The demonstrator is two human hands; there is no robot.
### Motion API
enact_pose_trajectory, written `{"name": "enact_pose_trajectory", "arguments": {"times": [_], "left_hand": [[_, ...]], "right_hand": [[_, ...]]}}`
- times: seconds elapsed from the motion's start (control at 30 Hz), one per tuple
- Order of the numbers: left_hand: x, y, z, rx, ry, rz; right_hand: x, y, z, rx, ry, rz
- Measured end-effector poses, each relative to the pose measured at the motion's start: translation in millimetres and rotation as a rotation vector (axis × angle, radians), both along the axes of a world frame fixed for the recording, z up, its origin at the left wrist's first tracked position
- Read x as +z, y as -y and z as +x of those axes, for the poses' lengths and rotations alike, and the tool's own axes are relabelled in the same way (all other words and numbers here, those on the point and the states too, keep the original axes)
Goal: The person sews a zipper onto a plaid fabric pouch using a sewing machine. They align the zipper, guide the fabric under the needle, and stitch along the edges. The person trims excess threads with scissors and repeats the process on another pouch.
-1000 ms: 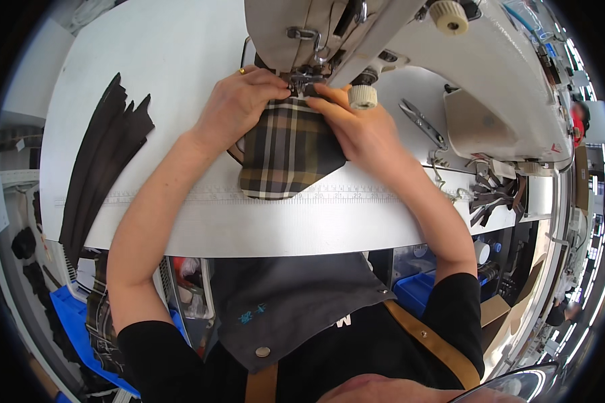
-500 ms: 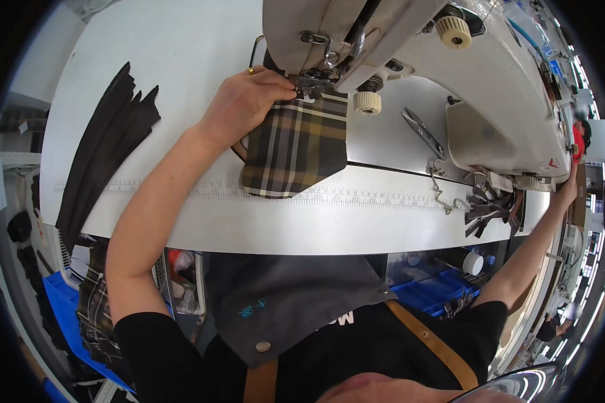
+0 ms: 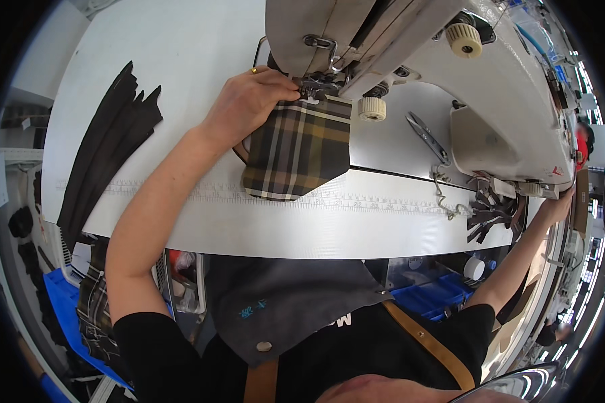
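Note:
Under the sewing machine's presser foot (image 3: 316, 86) lies a plaid fabric piece (image 3: 296, 151) in olive, grey, tan and white, with a dark edge behind it. My left hand (image 3: 247, 106) pinches its upper left edge just left of the foot. My right hand (image 3: 559, 201) reaches to the far right end of the machine body (image 3: 511, 114); its fingertips are mostly hidden there. Metal thread snips (image 3: 423, 134) on a curly cord rest on the machine bed, right of the fabric.
Dark fabric strips (image 3: 101, 148) lie on the white table (image 3: 316, 235) at left, dark small pieces (image 3: 491, 211) at right. Below are blue trays (image 3: 423, 295) and a blue bin (image 3: 67, 309) with plaid cloth. Co-workers (image 3: 581, 144) are at the far right.
My right hand has left the fabric beside the presser foot and swung out to the machine's right end. My left hand stays pinched by the foot; the fabric has barely moved.

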State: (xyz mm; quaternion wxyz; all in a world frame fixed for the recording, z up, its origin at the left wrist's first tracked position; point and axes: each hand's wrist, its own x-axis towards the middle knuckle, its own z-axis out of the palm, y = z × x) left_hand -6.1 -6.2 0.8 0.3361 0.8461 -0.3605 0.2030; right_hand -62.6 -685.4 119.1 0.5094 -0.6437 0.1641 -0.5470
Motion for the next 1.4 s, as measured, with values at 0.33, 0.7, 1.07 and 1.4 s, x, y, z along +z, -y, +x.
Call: {"name": "enact_pose_trajectory", "arguments": {"times": [0.33, 0.7, 1.07, 1.4], "left_hand": [[-6, 4, 5, -0.031, -0.004, -0.044], [-2, -3, 2, -0.040, 0.021, 0.011], [66, -22, 54, 0.369, -0.702, -0.173], [-81, 44, 153, 0.577, -0.592, 0.132]], "right_hand": [[83, 91, 12, 0.193, -0.574, 0.124], [-23, -81, -33, -0.286, -0.170, -0.149], [-55, -337, -55, 0.811, -0.450, -0.899], [-99, -449, 0, 0.926, -0.386, -1.146]]}}
